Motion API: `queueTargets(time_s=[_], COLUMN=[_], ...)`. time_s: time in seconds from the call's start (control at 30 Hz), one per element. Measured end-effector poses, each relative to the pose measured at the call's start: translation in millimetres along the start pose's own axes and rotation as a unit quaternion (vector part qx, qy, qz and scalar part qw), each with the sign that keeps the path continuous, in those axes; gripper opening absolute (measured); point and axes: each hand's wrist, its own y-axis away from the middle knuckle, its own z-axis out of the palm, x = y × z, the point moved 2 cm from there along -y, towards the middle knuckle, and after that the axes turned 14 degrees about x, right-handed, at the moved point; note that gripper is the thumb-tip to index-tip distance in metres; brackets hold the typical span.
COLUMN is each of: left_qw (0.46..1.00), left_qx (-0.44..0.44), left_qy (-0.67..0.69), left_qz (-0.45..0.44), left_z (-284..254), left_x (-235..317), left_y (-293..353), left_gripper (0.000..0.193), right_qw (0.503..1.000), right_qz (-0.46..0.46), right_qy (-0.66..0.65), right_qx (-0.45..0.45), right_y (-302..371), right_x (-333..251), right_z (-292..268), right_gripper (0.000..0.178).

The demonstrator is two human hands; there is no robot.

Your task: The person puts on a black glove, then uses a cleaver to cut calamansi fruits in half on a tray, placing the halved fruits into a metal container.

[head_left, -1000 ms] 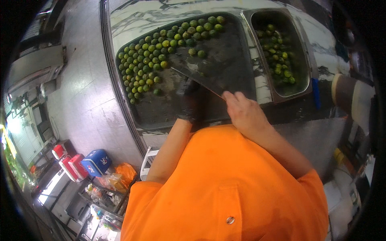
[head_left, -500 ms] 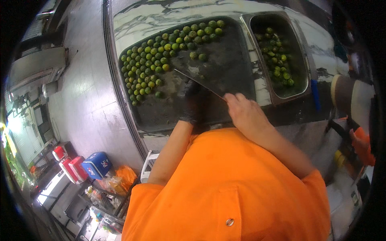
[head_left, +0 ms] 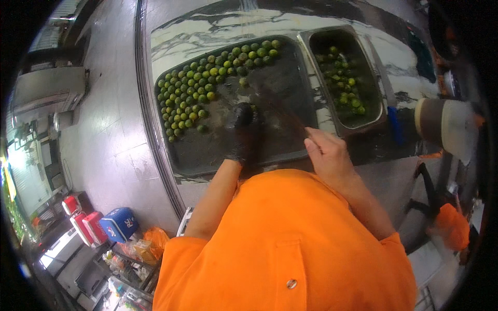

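Observation:
My left hand (head_left: 244, 124), in a black glove, is over the middle of a dark tray (head_left: 207, 163). Its fingers are curled, and a small green lime (head_left: 253, 108) shows at their edge, partly hidden by the glove. Bare and closed, my right hand (head_left: 329, 150) grips a knife (head_left: 291, 118) near the tray's right side. The blade is dim and blurred, slanting up and left past the gloved fingers. Many green limes (head_left: 192, 83) are packed along the tray's far and left sides. A single lime (head_left: 243, 82) sits a little apart from them, beyond my left hand.
Right of the tray stands a deep metal pan (head_left: 386, 111) holding green limes or pieces (head_left: 346, 83). A blue-handled tool (head_left: 395, 124) lies beside it on the marbled counter (head_left: 218, 23). At the far right is a pale container (head_left: 456, 124); a blurred orange sleeve (head_left: 450, 228) shows below.
One of the two limes lying apart has gone from its spot. My right hand has drawn the knife right, away from the left hand. The whole view has shifted slightly.

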Motion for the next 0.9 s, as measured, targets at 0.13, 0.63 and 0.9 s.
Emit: queueTargets(time_s=[0.13,0.63,0.9], left_qw=[0.918,0.965,0.939], left_qx=[-0.013,-0.059,-0.126], left_qy=[0.283,-0.171,-0.195], left_qz=[-0.279,0.189,0.253], left_z=[1.7,-77.3,-75.3], left_x=[38.7,-42.2,-55.1], left_y=[-0.2,-101.0,-121.0], left_gripper=[0.023,0.019,0.012], right_qw=[0.990,0.971,0.990], right_qz=[0.027,0.114,0.025], right_qy=[-0.006,-0.007,0.019], right_qx=[0.136,0.209,0.139], right_y=[5.9,43.6,55.9], right_x=[-4.9,-25.4,-63.9], right_z=[-48.5,-54.0,21.0], right_gripper=[0.023,0.021,0.029])
